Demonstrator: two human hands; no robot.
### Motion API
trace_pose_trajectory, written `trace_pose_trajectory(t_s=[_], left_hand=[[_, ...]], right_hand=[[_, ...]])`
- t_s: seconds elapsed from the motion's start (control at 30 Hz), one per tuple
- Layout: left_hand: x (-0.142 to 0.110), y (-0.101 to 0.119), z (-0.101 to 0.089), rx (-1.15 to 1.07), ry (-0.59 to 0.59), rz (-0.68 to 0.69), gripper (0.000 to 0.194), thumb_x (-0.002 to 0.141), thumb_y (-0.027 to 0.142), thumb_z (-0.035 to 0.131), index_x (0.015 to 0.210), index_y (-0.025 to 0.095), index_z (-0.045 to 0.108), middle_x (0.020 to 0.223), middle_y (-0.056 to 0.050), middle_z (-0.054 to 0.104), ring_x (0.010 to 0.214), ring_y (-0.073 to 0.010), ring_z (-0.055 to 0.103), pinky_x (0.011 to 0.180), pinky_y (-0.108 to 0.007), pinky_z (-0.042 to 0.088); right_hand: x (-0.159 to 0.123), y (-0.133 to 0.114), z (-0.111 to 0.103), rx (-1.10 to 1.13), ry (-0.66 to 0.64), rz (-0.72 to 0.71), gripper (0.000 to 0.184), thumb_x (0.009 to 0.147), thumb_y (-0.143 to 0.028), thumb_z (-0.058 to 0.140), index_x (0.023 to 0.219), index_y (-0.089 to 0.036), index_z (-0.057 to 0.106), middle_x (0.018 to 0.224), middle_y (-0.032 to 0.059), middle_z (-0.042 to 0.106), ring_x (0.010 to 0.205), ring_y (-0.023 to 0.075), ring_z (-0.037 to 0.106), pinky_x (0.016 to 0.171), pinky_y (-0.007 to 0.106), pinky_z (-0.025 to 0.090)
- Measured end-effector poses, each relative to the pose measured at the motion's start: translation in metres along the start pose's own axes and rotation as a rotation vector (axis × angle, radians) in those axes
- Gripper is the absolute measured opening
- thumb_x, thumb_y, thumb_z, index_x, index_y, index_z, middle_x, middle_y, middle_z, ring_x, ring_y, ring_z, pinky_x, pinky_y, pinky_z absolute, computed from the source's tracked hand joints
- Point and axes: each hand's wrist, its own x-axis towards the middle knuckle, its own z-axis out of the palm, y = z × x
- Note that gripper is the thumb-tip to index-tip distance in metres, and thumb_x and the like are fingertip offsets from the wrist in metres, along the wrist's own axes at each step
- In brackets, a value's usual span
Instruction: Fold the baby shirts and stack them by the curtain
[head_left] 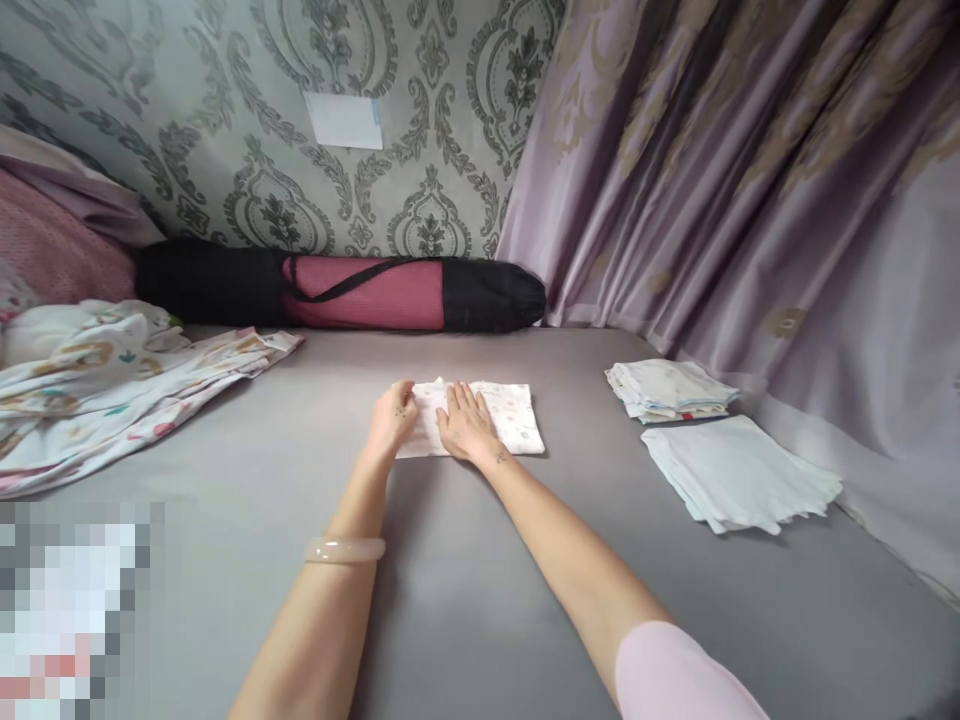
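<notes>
Right hand (466,425) and left hand (394,418) on a printed cloth (516,410)

Nearest, at right, pale cloths (742,470) lie piled on the gray surface (465,600). Beyond, mid-surface, sits the printed cloth; the right hand, spread flat, probably keeps it from shifting; whether the left hand, curled, pinches its left edge, I cannot tell. Behind, a mat bag (367,305) lines the wall (431,150).

Two hands (394,415) (466,425) are touching one cloth (517,415), two cloth stacks (671,383) (739,470) are sitting right, one long bag (375,295) lying far, one bangle (345,550) showing!
</notes>
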Motion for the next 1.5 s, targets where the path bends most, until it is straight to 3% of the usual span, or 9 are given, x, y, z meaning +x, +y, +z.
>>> trace_pose_trajectory(t_s=[0.2,0.37,0.57,0.77,0.97,1.1,1.23,1.37,1.5], left_hand=[[-0.01,0.012,0.011,0.183,-0.062,0.081,0.042,0.09,0.02,0.038,0.124,0.014,0.062,0.123,-0.016,0.068,0.114,-0.0276,0.063,0.098,-0.035,0.045],[-0.011,0.007,0.02,0.249,-0.107,0.19,0.04,0.093,0.02,0.034,0.123,0.014,0.061,0.118,-0.016,0.068,0.11,-0.0267,0.063,0.096,-0.036,0.046],[-0.009,-0.005,0.034,0.338,-0.081,0.367,0.036,0.09,0.017,0.039,0.12,0.016,0.058,0.128,-0.016,0.062,0.121,-0.0272,0.055,0.103,-0.04,0.042],[-0.012,0.001,0.034,0.476,-0.071,0.337,0.033,0.095,0.029,0.038,0.114,0.016,0.062,0.131,-0.018,0.06,0.126,-0.0309,0.051,0.106,-0.045,0.039],[-0.001,-0.005,0.029,0.504,0.023,0.228,0.041,0.094,0.027,0.037,0.127,0.013,0.058,0.143,-0.02,0.052,0.135,-0.038,0.041,0.108,-0.053,0.034],[0.01,-0.016,0.028,0.542,-0.046,0.167,0.043,0.092,0.022,0.036,0.129,0.014,0.057,0.139,-0.02,0.055,0.135,-0.0388,0.041,0.11,-0.06,0.026],[0.016,-0.02,0.025,0.641,-0.044,0.229,0.047,0.085,0.02,0.041,0.129,0.014,0.058,0.133,-0.02,0.059,0.121,-0.0385,0.05,0.106,-0.057,0.031],[0.016,-0.013,0.023,0.679,-0.006,0.186,0.047,0.086,0.023,0.041,0.127,0.015,0.062,0.124,-0.022,0.061,0.112,-0.0398,0.051,0.094,-0.052,0.038],[0.014,0.001,0.018,0.636,-0.033,0.126,0.043,0.085,0.022,0.042,0.119,0.016,0.068,0.119,-0.021,0.064,0.112,-0.0386,0.052,0.093,-0.049,0.038]], right_hand=[[0.001,0.0,0.01,0.026,0.003,-0.01,0.065,0.101,-0.037,0.023,0.154,0.0,0.026,0.163,0.0146,0.021,0.151,0.0238,0.013,0.123,0.041,0.003],[-0.001,0.013,-0.012,0.085,-0.076,-0.033,0.063,0.101,-0.036,0.021,0.155,-0.003,0.026,0.163,0.0131,0.019,0.151,0.0215,0.014,0.122,0.037,0.009],[-0.02,0.051,-0.029,-0.042,0.016,0.113,0.063,0.1,-0.031,0.023,0.154,0.001,0.023,0.164,0.0161,0.016,0.152,0.0241,0.009,0.122,0.037,0.004],[-0.021,0.068,-0.019,-0.06,-0.018,0.121,0.063,0.101,-0.034,0.026,0.154,0.0,0.027,0.162,0.0165,0.023,0.151,0.0253,0.017,0.121,0.04,0.007],[-0.013,0.091,-0.032,-0.049,0.122,0.148,0.05,0.101,-0.027,0.027,0.144,-0.012,0.048,0.154,0.0124,0.042,0.144,0.0246,0.031,0.118,0.041,0.018],[-0.011,0.109,-0.035,-0.046,0.124,0.199,0.048,0.1,-0.022,0.027,0.141,-0.015,0.051,0.142,0.0127,0.055,0.13,0.0241,0.046,0.109,0.036,0.029],[-0.008,0.114,-0.033,-0.066,0.16,0.224,0.046,0.098,-0.019,0.03,0.136,-0.018,0.056,0.13,0.0127,0.06,0.121,0.0251,0.05,0.102,0.034,0.035],[-0.005,0.111,-0.036,-0.047,0.163,0.257,0.042,0.096,-0.022,0.035,0.129,-0.019,0.062,0.126,0.0131,0.06,0.119,0.0276,0.05,0.099,0.036,0.038],[-0.004,0.109,-0.045,0.009,0.165,0.262,0.037,0.09,-0.021,0.045,0.119,-0.02,0.068,0.123,0.0129,0.06,0.118,0.0277,0.051,0.1,0.035,0.039]])
